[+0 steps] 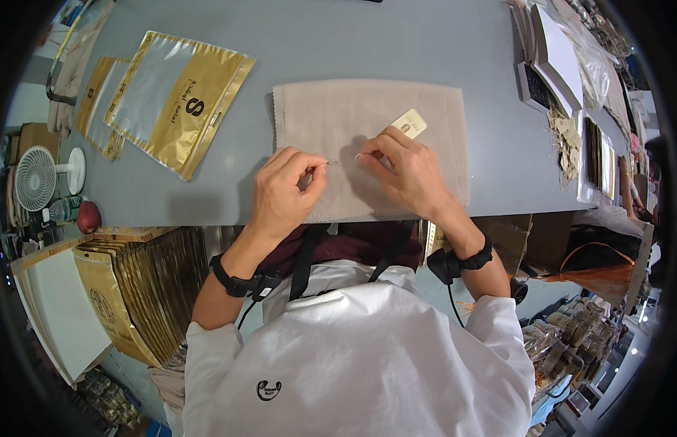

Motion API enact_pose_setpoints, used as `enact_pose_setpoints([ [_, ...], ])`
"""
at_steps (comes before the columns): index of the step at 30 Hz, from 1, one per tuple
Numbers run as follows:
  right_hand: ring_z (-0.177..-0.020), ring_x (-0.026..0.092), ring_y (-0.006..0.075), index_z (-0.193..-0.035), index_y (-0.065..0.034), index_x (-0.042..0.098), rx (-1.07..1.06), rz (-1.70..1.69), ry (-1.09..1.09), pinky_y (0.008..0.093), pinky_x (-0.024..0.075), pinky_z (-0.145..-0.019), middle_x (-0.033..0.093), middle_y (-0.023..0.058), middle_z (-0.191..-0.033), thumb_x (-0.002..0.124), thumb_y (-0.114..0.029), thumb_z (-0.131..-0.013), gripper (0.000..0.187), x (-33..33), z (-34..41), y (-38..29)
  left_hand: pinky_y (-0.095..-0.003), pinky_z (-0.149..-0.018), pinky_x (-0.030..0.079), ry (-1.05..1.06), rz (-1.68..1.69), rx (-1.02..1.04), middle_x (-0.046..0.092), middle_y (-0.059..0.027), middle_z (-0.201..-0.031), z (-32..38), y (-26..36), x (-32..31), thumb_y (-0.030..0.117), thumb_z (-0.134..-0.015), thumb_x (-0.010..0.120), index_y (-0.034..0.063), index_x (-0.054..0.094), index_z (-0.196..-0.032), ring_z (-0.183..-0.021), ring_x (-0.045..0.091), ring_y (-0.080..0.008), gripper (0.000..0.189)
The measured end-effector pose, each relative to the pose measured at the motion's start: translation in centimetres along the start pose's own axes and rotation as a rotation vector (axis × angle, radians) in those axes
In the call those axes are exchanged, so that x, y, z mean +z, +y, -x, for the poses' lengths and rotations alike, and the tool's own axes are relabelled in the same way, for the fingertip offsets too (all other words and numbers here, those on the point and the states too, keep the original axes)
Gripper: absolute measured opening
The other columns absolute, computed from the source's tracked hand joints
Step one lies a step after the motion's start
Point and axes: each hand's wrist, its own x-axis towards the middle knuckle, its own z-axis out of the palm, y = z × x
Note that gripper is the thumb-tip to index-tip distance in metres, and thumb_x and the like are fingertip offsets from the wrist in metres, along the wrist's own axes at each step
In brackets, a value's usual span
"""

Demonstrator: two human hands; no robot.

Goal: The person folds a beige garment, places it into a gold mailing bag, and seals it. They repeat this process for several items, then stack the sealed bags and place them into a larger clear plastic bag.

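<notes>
A folded beige cloth (pixel 338 109) with a stitched edge lies flat on the grey table. My left hand (pixel 288 183) is over its left part, thumb and index finger pinching a thin dark loop (pixel 332 163), a pin or a cord; which one is too small to tell. My right hand (pixel 401 169) is above the cloth's right part, fingers curled and thumb close to the index finger. A cream hang tag (pixel 410 123) bearing print shows just beyond its knuckles, partly covered by them. Whether my right fingers grip the tag or its string is hidden.
Gold and clear zip bags (pixel 180 101) lie at the left of the table (pixel 338 38). At the right are a white box (pixel 557 60), a bunch of tags (pixel 565 142) and stacked packets (pixel 598 155). A small fan (pixel 37 177) and a bottle (pixel 63 210) stand far left.
</notes>
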Motion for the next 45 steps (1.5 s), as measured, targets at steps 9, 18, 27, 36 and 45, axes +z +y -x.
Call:
enact_pose_setpoints([
  [9, -0.069, 0.067, 0.0321, -0.087, -0.0039, 0.073, -0.036, 0.002, -0.012, 0.0424, 0.0510, -0.060, 0.067, 0.0081, -0.082, 0.074, -0.014, -0.089, 0.010, 0.8, -1.9, -2.2, -0.0364, -0.065, 0.054, 0.069, -0.262, 0.376, 0.063, -0.0054, -0.081, -0.6, -0.6, 0.5, -0.004, -0.075, 0.077, 0.0050, 0.067, -0.087, -0.073, 0.061, -0.0254, 0.018],
  [18, -0.067, 0.067, 0.0287, -0.099, -0.0071, 0.075, -0.062, 0.063, 0.088, 0.0403, 0.0527, -0.058, 0.068, 0.0063, -0.084, 0.075, -0.014, -0.088, 0.013, 1.4, -1.4, -2.3, -0.0305, -0.063, 0.053, 0.114, -0.054, 0.120, 0.067, -0.0041, -0.079, 0.2, -0.2, -0.4, -0.005, -0.079, 0.077, 0.0058, 0.071, -0.087, -0.072, 0.064, -0.0179, 0.015],
  [27, -0.067, 0.067, 0.0209, -0.103, -0.0081, 0.072, -0.446, 0.123, 0.298, 0.0347, 0.0547, -0.056, 0.069, 0.0026, -0.091, 0.079, -0.009, -0.086, 0.018, 4.3, -1.0, -2.7, -0.0213, -0.066, 0.049, -0.061, 0.707, -0.575, 0.074, 0.0003, -0.087, 1.6, -1.6, -2.0, 0.010, -0.098, 0.073, -0.0012, 0.076, -0.100, -0.073, 0.062, -0.0036, 0.012],
  [36, -0.072, 0.067, 0.0290, -0.093, -0.0045, 0.067, -0.320, -0.111, -0.078, 0.0401, 0.0540, -0.061, 0.065, 0.0071, -0.088, 0.077, 0.000, -0.079, 0.018, 4.5, 0.1, -3.6, -0.0294, -0.069, 0.053, -0.060, 0.083, -0.169, 0.074, -0.0070, -0.090, 5.2, -2.6, -5.6, 0.004, -0.090, 0.078, 0.0050, 0.077, -0.103, -0.077, 0.067, -0.0187, 0.013],
  [45, -0.075, 0.066, 0.0364, -0.095, -0.0027, 0.068, -0.165, -0.280, -0.187, 0.0437, 0.0530, -0.063, 0.067, 0.0121, -0.088, 0.074, 0.002, -0.085, 0.013, 5.7, 0.0, -3.6, -0.0398, -0.077, 0.057, -0.129, -0.066, 0.154, 0.073, -0.0079, -0.093, 6.0, -3.4, -4.7, 0.003, -0.083, 0.082, 0.0029, 0.076, -0.095, -0.084, 0.069, -0.0278, 0.014],
])
